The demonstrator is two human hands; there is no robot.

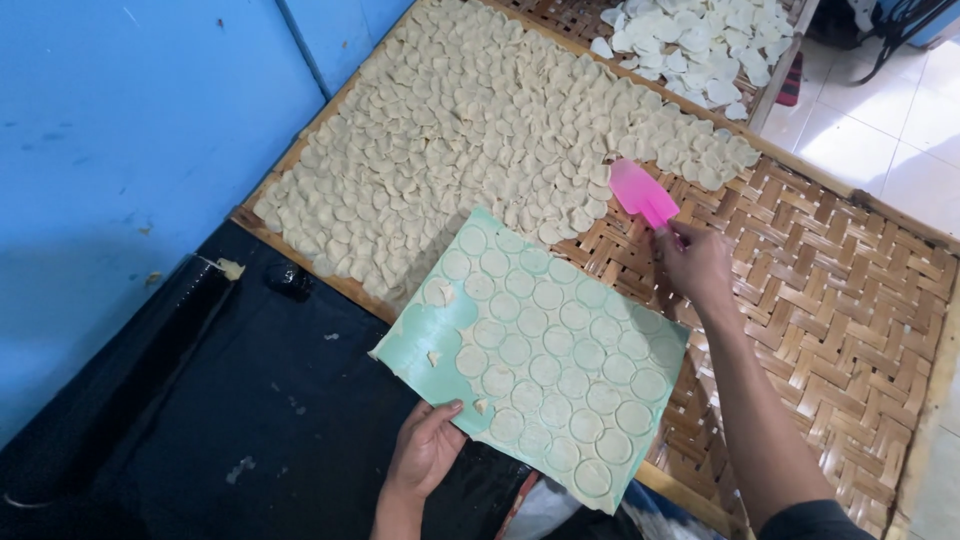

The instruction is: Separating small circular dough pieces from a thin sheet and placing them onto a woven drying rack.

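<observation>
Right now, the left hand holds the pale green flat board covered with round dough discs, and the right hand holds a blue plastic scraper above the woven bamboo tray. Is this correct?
Not quite: the plastic scraper in the right hand is pink, not blue, as the head view shows. The rest stands: the left hand holds the pale green flat board with round dough discs, above the woven bamboo tray.

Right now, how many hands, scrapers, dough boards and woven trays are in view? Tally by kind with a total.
Hands: 2, the left hand and the right hand
Pink scraper: 1
Green board of dough rounds: 1
Woven trays: 2, the near tray and the far tray
Total: 6
</observation>
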